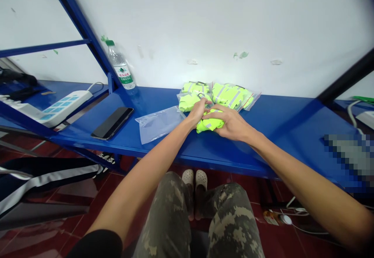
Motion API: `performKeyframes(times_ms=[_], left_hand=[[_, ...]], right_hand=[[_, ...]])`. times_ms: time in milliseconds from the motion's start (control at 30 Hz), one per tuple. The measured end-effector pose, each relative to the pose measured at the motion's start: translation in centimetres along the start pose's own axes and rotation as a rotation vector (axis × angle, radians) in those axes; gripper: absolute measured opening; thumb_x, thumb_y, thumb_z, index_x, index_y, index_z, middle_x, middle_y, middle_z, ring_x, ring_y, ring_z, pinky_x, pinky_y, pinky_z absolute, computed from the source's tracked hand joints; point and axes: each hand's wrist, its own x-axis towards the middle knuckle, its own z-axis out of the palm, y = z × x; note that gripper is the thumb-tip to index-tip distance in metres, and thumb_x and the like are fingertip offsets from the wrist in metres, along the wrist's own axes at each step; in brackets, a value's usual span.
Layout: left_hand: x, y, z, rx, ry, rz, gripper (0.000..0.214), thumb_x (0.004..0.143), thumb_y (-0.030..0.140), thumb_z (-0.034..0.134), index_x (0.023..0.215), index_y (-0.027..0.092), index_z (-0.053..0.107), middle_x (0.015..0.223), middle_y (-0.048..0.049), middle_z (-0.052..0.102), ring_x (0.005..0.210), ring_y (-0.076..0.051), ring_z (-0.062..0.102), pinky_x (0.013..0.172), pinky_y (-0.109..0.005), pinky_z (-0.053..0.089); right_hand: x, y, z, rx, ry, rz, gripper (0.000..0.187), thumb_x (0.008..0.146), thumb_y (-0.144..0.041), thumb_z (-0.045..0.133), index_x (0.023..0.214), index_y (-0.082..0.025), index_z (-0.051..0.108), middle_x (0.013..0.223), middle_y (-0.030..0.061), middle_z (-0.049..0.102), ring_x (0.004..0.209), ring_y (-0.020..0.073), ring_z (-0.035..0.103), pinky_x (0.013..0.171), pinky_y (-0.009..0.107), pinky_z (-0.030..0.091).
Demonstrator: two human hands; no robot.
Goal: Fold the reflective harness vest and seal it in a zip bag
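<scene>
A folded neon-yellow fabric bundle (pixel 210 124) with silvery reflective strips is between my hands, low over the blue table; its exact kind cannot be told. My right hand (pixel 230 122) grips it from the right, fingers curled over the top and side. On its left and far side, my left hand (pixel 199 110) has its fingers closed against it, partly hidden. Just behind lie similar neon-yellow bundles in clear bags, one bagged bundle (pixel 189 101) at the left and another bagged bundle (pixel 229 94) at the right. A flat clear plastic bag (pixel 160 124) lies left of my left hand.
A black phone (pixel 112 123) rests on the blue table (pixel 280 133) at the left. Behind it a water bottle (pixel 121 66) stands by the white wall. A power strip (pixel 66 105) is on the neighbouring table. A person's striped trouser leg (pixel 67 174) shows at lower left.
</scene>
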Motion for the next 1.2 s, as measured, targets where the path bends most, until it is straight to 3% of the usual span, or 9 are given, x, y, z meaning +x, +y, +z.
performKeyframes(times_ms=[133,233,400,467,600,767,900,1067,1200], left_hand=[[-0.5,0.1,0.0,-0.18,0.058,-0.017,0.034,0.087,0.034,0.042,0.104,0.017,0.067,0.09,-0.0064,0.072,0.09,-0.025,0.069,0.077,-0.036,0.057],[-0.1,0.1,0.2,-0.244,0.072,-0.035,0.025,0.085,0.031,0.047,0.086,0.018,0.069,0.093,-0.0061,0.073,0.093,-0.023,0.068,0.082,-0.033,0.055],[1.0,-0.2,0.6,-0.294,-0.122,-0.143,0.049,0.093,0.051,0.039,0.109,0.019,0.072,0.096,-0.0067,0.075,0.093,-0.024,0.068,0.087,-0.033,0.054],[1.1,-0.2,0.6,-0.292,-0.143,-0.141,0.056,0.095,0.053,0.034,0.117,0.017,0.071,0.097,-0.0076,0.074,0.094,-0.023,0.068,0.088,-0.033,0.054],[0.9,0.0,0.6,-0.264,-0.062,-0.124,0.052,0.094,0.044,0.033,0.115,0.016,0.072,0.094,-0.0069,0.072,0.092,-0.022,0.067,0.085,-0.031,0.053],[1.0,-0.1,0.5,-0.232,0.034,-0.099,0.038,0.085,0.022,0.042,0.106,0.011,0.072,0.079,-0.0056,0.068,0.082,-0.019,0.064,0.082,-0.028,0.051],[0.4,0.0,0.8,-0.228,0.06,-0.058,0.038,0.086,0.023,0.038,0.103,0.01,0.069,0.07,-0.0049,0.065,0.074,-0.019,0.064,0.074,-0.029,0.051],[-0.6,0.4,1.1,-0.093,0.224,0.092,0.026,0.082,0.021,0.041,0.085,0.016,0.067,0.071,-0.0032,0.066,0.078,-0.019,0.065,0.076,-0.028,0.05],[-0.8,0.5,1.0,-0.173,0.218,0.038,0.026,0.085,0.026,0.038,0.084,0.018,0.063,0.06,-0.0006,0.063,0.068,-0.018,0.064,0.07,-0.028,0.049]], right_hand=[[0.0,-0.3,0.2,-0.072,-0.011,0.021,0.049,0.068,-0.008,0.059,0.111,-0.025,0.074,0.12,0.0111,0.066,0.106,0.0307,0.065,0.086,0.044,0.053],[-0.4,-0.6,0.2,-0.129,-0.035,-0.001,0.054,0.069,-0.007,0.059,0.119,-0.024,0.069,0.131,0.0118,0.061,0.117,0.033,0.061,0.09,0.046,0.053],[-1.6,-0.9,0.4,-0.153,-0.068,-0.002,0.051,0.082,-0.023,0.066,0.133,-0.021,0.059,0.139,0.0173,0.055,0.128,0.0357,0.054,0.097,0.052,0.052],[-1.9,-0.9,0.6,-0.137,-0.062,-0.001,0.053,0.084,-0.025,0.067,0.135,-0.021,0.057,0.141,0.0178,0.053,0.13,0.035,0.053,0.099,0.052,0.052],[-2.0,-1.2,1.0,-0.078,-0.029,0.029,0.055,0.081,-0.016,0.065,0.135,-0.022,0.058,0.15,0.0152,0.045,0.134,0.0325,0.051,0.099,0.047,0.053],[-1.8,-1.7,1.2,-0.048,-0.003,0.12,0.057,0.076,-0.012,0.066,0.132,-0.024,0.063,0.146,0.0129,0.051,0.129,0.0329,0.056,0.099,0.047,0.052],[-1.9,-1.4,1.3,0.085,0.033,0.178,0.053,0.074,-0.019,0.073,0.127,-0.025,0.066,0.139,0.0113,0.058,0.125,0.0318,0.059,0.099,0.046,0.052],[-2.4,-1.0,1.6,0.274,0.105,0.262,0.053,0.068,-0.031,0.083,0.118,-0.024,0.071,0.138,0.011,0.06,0.13,0.0328,0.056,0.108,0.05,0.045],[-2.4,-1.2,1.9,0.329,0.154,0.287,0.046,0.069,-0.03,0.081,0.114,-0.025,0.075,0.133,0.0092,0.063,0.123,0.03,0.06,0.104,0.046,0.047]])
